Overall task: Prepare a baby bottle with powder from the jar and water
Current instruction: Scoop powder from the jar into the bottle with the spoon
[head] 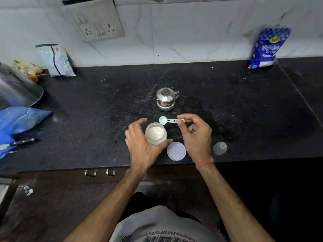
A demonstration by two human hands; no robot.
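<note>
Standing at a black stone countertop (227,95) backed by white marble-look tiles. Cupping the open jar (156,133) of white powder with the left hand (141,142), fingers curled round its far side and thumb pressing its near side, jar sitting on the counter near the front edge. Pinching the handle of a pale green measuring scoop (168,120) between thumb and forefinger of the right hand (195,131), remaining fingers loosely curled, scoop bowl hovering just beyond the jar's rim and looking empty, though hard telling for sure. Wearing a pinkish thread band (204,162) on the right wrist. Lying flat just to the right of the jar, between the two hands: a round lilac lid (176,151). Resting further right, apart from the lid: a clear dome-shaped cap (220,148). Standing behind the scoop, near the counter's middle: a small lidded steel pot (165,99) with a spout and a red sticker, writing too small for reading. Leaning against the wall at far right: a blue and white bag (267,48) reading "White Label SUGAR", letters partly blurred. Leaning at the left of the wall: a white and green pouch (56,61), print unreadable. Showing above it: a switch and socket plate (97,21). Crowding the left edge: a clear curved lid (17,89), a blue plastic bag (17,121) and a black-handled knife (19,142). Showing reversed, unreadable print on the shirt at the bottom.
</note>
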